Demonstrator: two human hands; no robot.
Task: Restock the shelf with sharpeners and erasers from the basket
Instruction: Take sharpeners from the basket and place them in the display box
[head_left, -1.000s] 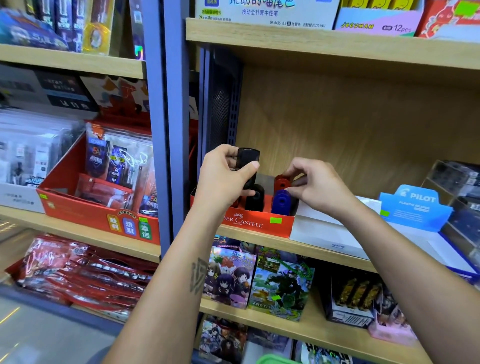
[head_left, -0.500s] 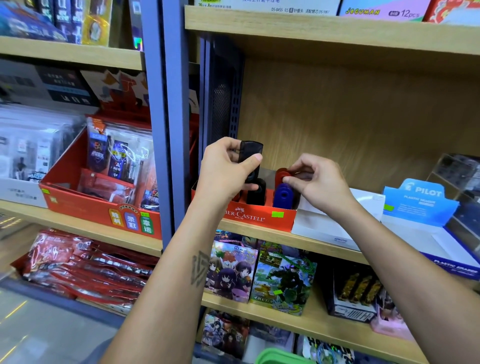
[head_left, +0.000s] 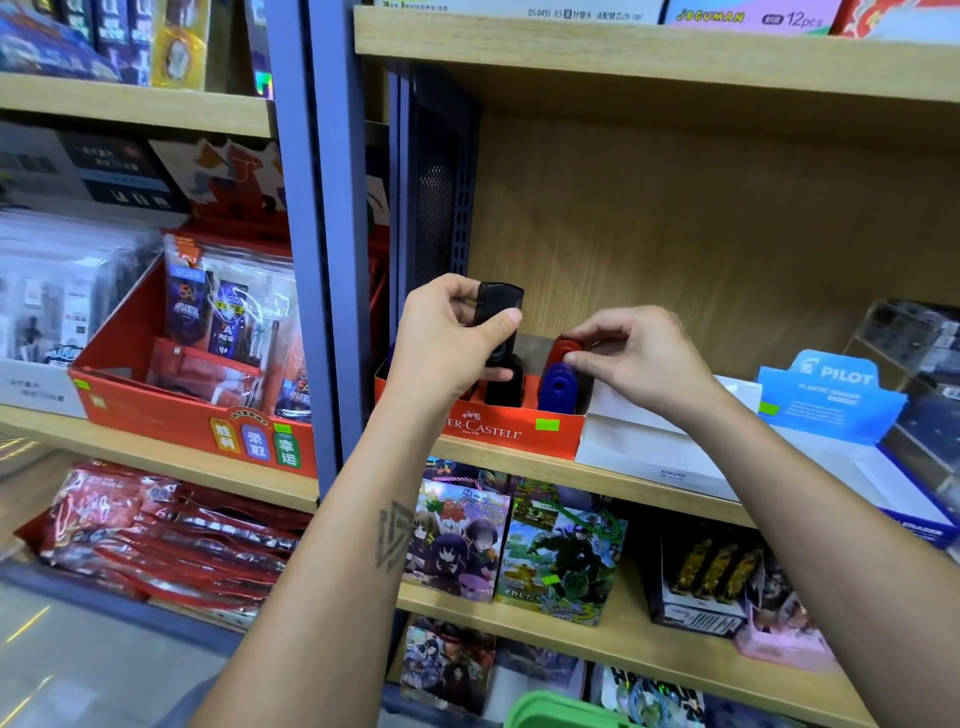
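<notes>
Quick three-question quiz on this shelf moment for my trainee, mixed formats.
1. True or false: the left hand holds a black sharpener.
2. The right hand pinches which sharpener: A red, B blue, C green?
3. Fill in: the sharpeners stand in a ____ box labelled Faber-Castell.

Key: 1 true; 2 A; 3 red.

The red display box (head_left: 511, 434) at the shelf's front edge reads "FABER-CASTELL". The blue box (head_left: 831, 395) reads "PILOT", the white box (head_left: 670, 462) "KOKUYO". An upper-shelf pack (head_left: 748, 15) reads "JOGUMAN 12pcs".
</notes>
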